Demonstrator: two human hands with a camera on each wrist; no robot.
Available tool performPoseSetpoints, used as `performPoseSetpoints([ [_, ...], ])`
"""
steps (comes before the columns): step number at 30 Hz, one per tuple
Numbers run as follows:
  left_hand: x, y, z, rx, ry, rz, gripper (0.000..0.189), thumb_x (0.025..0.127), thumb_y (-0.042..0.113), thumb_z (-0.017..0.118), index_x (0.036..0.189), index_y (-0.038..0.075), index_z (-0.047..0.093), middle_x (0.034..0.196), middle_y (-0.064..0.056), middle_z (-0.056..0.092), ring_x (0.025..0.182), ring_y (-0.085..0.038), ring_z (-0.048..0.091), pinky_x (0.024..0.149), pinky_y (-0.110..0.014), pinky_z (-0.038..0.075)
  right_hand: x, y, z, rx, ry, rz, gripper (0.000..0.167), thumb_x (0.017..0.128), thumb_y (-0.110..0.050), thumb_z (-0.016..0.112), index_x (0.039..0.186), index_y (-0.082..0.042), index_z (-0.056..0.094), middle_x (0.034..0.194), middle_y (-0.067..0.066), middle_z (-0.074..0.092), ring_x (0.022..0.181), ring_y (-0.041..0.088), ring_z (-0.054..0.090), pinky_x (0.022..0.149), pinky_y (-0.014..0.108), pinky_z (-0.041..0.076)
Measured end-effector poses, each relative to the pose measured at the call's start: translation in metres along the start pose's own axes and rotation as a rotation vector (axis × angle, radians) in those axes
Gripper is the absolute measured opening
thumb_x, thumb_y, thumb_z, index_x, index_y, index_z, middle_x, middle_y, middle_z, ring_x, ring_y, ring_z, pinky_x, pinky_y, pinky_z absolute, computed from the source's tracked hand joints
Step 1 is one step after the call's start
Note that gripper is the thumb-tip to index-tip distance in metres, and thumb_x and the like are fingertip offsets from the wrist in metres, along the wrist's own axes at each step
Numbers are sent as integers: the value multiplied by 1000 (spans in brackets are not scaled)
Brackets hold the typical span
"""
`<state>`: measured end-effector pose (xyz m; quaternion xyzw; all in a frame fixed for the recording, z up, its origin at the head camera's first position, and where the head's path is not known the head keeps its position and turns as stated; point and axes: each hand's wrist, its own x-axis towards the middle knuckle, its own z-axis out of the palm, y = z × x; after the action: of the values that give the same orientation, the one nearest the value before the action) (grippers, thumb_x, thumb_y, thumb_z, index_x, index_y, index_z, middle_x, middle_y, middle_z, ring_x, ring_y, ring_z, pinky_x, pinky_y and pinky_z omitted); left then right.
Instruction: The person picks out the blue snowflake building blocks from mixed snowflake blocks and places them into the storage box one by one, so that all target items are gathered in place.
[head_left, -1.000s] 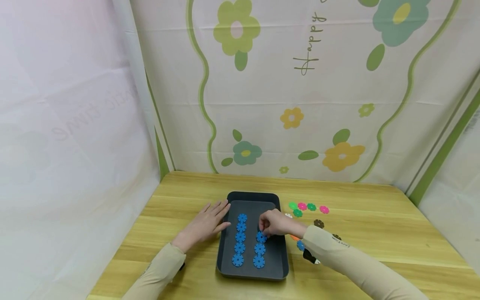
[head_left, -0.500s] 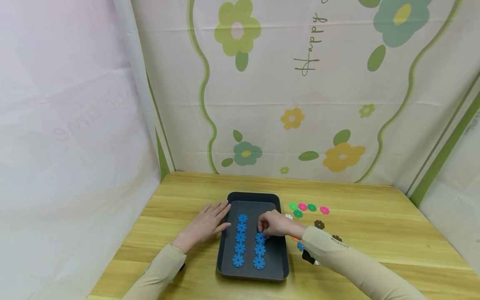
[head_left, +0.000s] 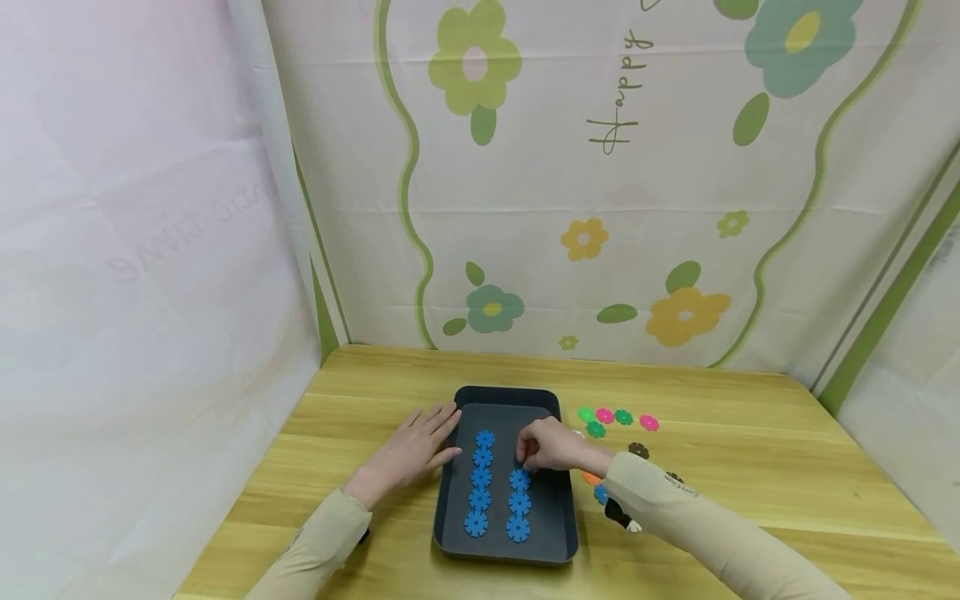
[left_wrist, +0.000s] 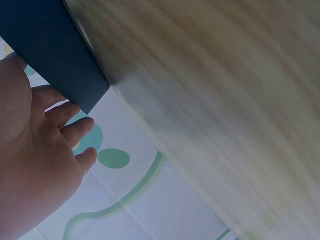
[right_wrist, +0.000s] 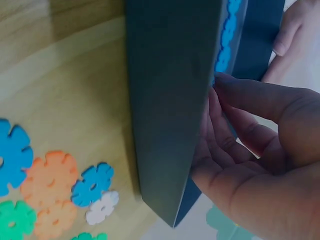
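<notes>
A dark grey tray [head_left: 506, 546] lies on the wooden table, two columns of blue notched snowflake building discs inside. The left column [head_left: 481, 477] is longer. In the right column, my right hand [head_left: 551, 446] has its curled fingers at the top disc [head_left: 520, 479], thumb and index fingertip pinching at its far edge. In the right wrist view the thumb [right_wrist: 250, 95] meets the fingertips just past the tray wall [right_wrist: 170, 100], and most of what they pinch is hidden. My left hand [head_left: 408, 446] lies with spread, straight fingers against the tray's left rim.
Right of the tray lie loose discs: green [head_left: 596, 429], pink [head_left: 649, 422], brown [head_left: 638, 450], orange [head_left: 592, 477] and blue [head_left: 601, 493]. A black object [head_left: 618, 512] is partly under the right forearm. A flower-patterned curtain [head_left: 525, 183] hangs behind the table.
The top disc of the right column has shifted slightly toward the near side and left, showing more clearly below my right fingertips. My left hand has stayed in place.
</notes>
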<state>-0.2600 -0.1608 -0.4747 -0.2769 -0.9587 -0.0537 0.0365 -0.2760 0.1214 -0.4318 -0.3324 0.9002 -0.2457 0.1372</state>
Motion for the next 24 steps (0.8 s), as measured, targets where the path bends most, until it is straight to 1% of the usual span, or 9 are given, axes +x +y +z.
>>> performPoseSetpoints([
  [3,0,0,0,-5,1,1,67,103,50,42,156,9,31,164,-9,30,150,-31,32,123,-54,26,-4,3,-6,7,17,-10,4,84,0,73,85,-2,70,80,5,71,64,3,57,60,18,52],
  [7,0,0,-1,-17,-2,1,67,104,50,42,156,9,31,164,-9,29,150,-31,32,123,-54,26,-12,7,-18,45,29,-8,3,86,0,71,88,0,70,82,6,70,67,5,58,62,19,53],
  [9,-1,0,-1,-19,-2,2,67,104,50,42,156,9,31,164,-10,29,150,-31,32,123,-55,26,-17,9,-24,61,38,4,3,87,-1,71,88,0,69,82,6,69,68,5,57,62,19,52],
  [13,-1,0,-1,-24,3,8,67,104,49,42,156,8,32,164,-11,30,150,-32,32,122,-55,26,-31,19,-33,53,89,13,4,88,-3,71,87,-3,67,82,4,67,72,6,59,65,18,52],
  [17,-1,1,-2,-25,6,9,67,104,49,42,156,8,32,163,-11,30,150,-33,33,122,-55,26,-47,30,-35,32,126,9,5,87,-4,72,86,-5,67,83,2,68,74,7,61,66,17,52],
  [21,-1,1,-2,-26,7,9,68,104,50,42,156,8,32,164,-11,30,150,-33,33,122,-55,26,-63,39,-33,49,121,41,6,87,-5,73,85,-5,67,82,2,68,73,6,62,65,17,53],
  [24,-1,0,-1,-21,9,10,68,104,50,42,156,8,32,164,-10,29,150,-33,33,123,-55,26,-75,45,-29,50,106,83,7,88,-7,72,85,-7,66,82,0,67,73,5,60,64,18,51],
])
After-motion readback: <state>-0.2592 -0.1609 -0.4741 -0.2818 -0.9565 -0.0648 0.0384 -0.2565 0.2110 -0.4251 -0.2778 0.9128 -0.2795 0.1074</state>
